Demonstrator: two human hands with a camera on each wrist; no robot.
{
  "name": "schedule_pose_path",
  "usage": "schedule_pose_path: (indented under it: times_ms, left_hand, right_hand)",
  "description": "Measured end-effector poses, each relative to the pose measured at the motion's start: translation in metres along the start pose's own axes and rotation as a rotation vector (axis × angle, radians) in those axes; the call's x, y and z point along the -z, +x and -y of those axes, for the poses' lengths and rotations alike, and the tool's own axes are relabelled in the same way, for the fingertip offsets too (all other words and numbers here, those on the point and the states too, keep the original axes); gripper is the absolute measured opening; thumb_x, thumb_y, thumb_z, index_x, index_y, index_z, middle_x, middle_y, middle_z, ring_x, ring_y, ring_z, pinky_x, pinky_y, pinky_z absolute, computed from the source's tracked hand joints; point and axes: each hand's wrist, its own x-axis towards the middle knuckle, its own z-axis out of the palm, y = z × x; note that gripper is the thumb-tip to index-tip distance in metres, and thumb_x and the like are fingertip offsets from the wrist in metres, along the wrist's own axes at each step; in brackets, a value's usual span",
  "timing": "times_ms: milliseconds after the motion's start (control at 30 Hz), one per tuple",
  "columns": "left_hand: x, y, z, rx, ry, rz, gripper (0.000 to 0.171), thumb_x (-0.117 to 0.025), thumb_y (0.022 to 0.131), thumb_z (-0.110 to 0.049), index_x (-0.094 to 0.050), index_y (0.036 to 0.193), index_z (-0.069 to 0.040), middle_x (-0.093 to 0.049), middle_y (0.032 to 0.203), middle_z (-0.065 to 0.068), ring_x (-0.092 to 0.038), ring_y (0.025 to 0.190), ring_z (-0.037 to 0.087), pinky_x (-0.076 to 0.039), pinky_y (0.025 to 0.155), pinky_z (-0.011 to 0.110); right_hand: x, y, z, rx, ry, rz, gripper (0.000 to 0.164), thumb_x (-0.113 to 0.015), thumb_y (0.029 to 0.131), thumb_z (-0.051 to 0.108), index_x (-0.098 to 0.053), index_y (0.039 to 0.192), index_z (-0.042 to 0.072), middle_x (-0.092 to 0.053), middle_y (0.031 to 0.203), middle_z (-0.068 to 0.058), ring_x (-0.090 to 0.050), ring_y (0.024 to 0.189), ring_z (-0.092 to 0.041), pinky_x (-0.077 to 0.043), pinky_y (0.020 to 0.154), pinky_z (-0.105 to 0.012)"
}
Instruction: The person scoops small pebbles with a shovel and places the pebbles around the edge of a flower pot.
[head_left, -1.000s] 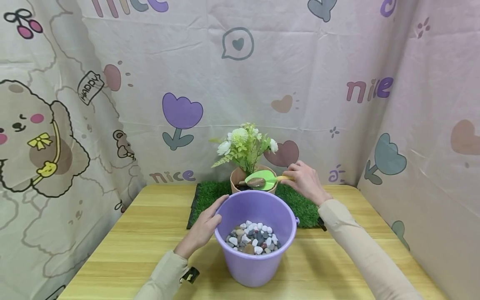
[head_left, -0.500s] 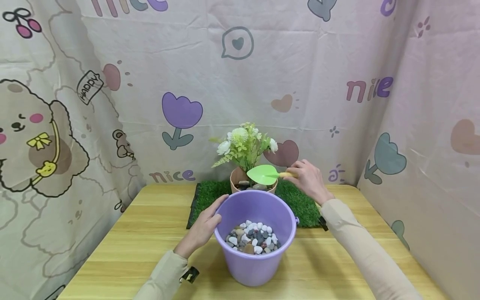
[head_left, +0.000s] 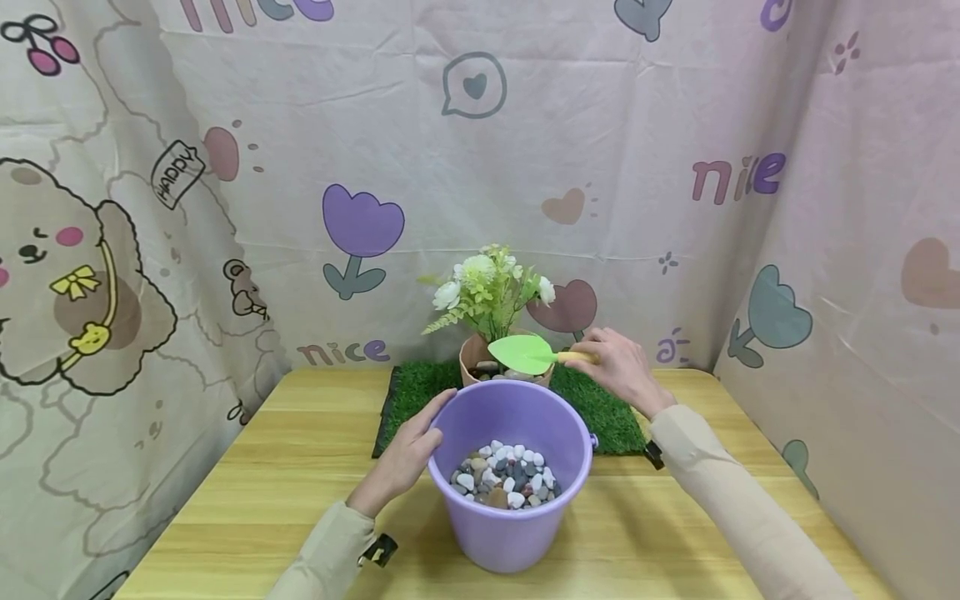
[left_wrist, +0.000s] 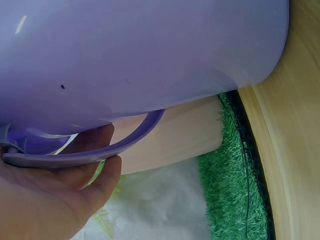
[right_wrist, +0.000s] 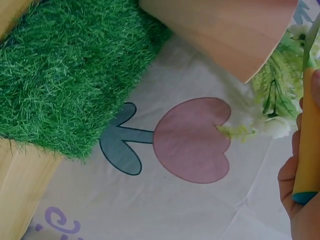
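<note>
My right hand (head_left: pixel 619 363) grips the yellow handle (right_wrist: pixel 306 132) of a small trowel with a green blade (head_left: pixel 521 354). The blade, bare of stones, overlaps the mouth of a tan flower pot (head_left: pixel 470 357) in the head view. White flowers and pale green leaves (head_left: pixel 480 287) rise from this pot, and some stones show inside it. My left hand (head_left: pixel 408 454) holds a purple bucket (head_left: pixel 510 533) at the left of its rim, its fingers about the bucket's handle (left_wrist: pixel 135 140) in the left wrist view. Grey, white and brown pebbles (head_left: pixel 506 477) cover the bucket's bottom.
Under the pot lies a mat of artificial grass (head_left: pixel 600 412) on the wooden table (head_left: pixel 262 492). The bucket stands in front of the pot and hides its lower part. Printed cloth (head_left: pixel 480 167) hangs behind the table and along both sides.
A second ago a brownish stone lay on the trowel's blade over the pot; it has since left the blade. The trowel has lifted and levelled slightly. My left hand and the bucket stayed put.
</note>
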Motion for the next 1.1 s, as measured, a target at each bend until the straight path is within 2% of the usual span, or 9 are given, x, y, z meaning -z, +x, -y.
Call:
schedule_pose_path:
  times_ms: [333, 533, 700, 833, 967, 1100]
  left_hand:
    - [0.0, 0.001, 0.0, -0.001, -0.005, 0.006, 0.065, -0.039, 0.09, -0.007, -0.035, 0.153, -0.018, -0.046, 0.15, 0.006, -0.052, 0.13, 0.027, -0.044, 0.101, 0.046]
    - [0.0, 0.0, 0.0, 0.0, -0.007, 0.006, 0.064, -0.039, 0.09, -0.006, -0.035, 0.153, -0.019, -0.046, 0.151, 0.006, -0.052, 0.13, 0.027, -0.045, 0.101, 0.046]
    - [0.001, 0.0, 0.0, -0.003, -0.001, 0.005, 0.064, -0.039, 0.09, -0.006, -0.036, 0.153, -0.019, -0.046, 0.15, 0.005, -0.051, 0.131, 0.026, -0.043, 0.103, 0.047]
    - [0.001, 0.0, -0.001, -0.005, 0.001, 0.004, 0.064, -0.04, 0.091, -0.007, -0.036, 0.153, -0.02, -0.047, 0.15, 0.005, -0.052, 0.129, 0.026, -0.043, 0.103, 0.047]
    - [0.0, 0.0, -0.001, -0.008, -0.003, 0.007, 0.063, -0.039, 0.091, -0.006, -0.036, 0.153, -0.02, -0.047, 0.15, 0.006, -0.052, 0.13, 0.026, -0.043, 0.102, 0.046]
    - [0.001, 0.0, -0.001, 0.001, -0.004, 0.006, 0.064, -0.039, 0.09, -0.006, -0.036, 0.153, -0.02, -0.047, 0.15, 0.006, -0.053, 0.128, 0.026, -0.044, 0.101, 0.045]
  right_hand:
    - [0.013, -0.007, 0.016, -0.053, 0.192, 0.123, 0.026, -0.076, 0.082, 0.035, -0.078, 0.101, 0.018, -0.074, 0.092, 0.004, -0.058, 0.071, -0.008, -0.046, 0.068, -0.029]
    - [0.019, -0.013, 0.025, -0.023, 0.307, 0.19, 0.021, -0.075, 0.084, 0.037, -0.079, 0.097, 0.022, -0.071, 0.087, 0.013, -0.054, 0.067, -0.005, -0.044, 0.061, -0.024]
    - [0.026, -0.017, 0.033, 0.021, 0.324, 0.285, 0.019, -0.072, 0.084, 0.047, -0.078, 0.094, 0.031, -0.069, 0.085, 0.019, -0.057, 0.066, 0.0, -0.048, 0.063, -0.022]
    - [0.035, -0.019, 0.04, 0.054, 0.338, 0.381, 0.02, -0.073, 0.083, 0.046, -0.078, 0.093, 0.03, -0.071, 0.085, 0.018, -0.062, 0.071, 0.002, -0.051, 0.068, -0.022]
    - [0.046, -0.019, 0.047, 0.084, 0.299, 0.434, 0.018, -0.075, 0.081, 0.043, -0.079, 0.092, 0.029, -0.07, 0.083, 0.018, -0.061, 0.074, 0.002, -0.05, 0.069, -0.022]
    - [0.053, -0.016, 0.055, 0.1, 0.259, 0.512, 0.022, -0.07, 0.085, 0.047, -0.079, 0.094, 0.028, -0.071, 0.084, 0.019, -0.061, 0.074, 0.004, -0.051, 0.069, -0.021]
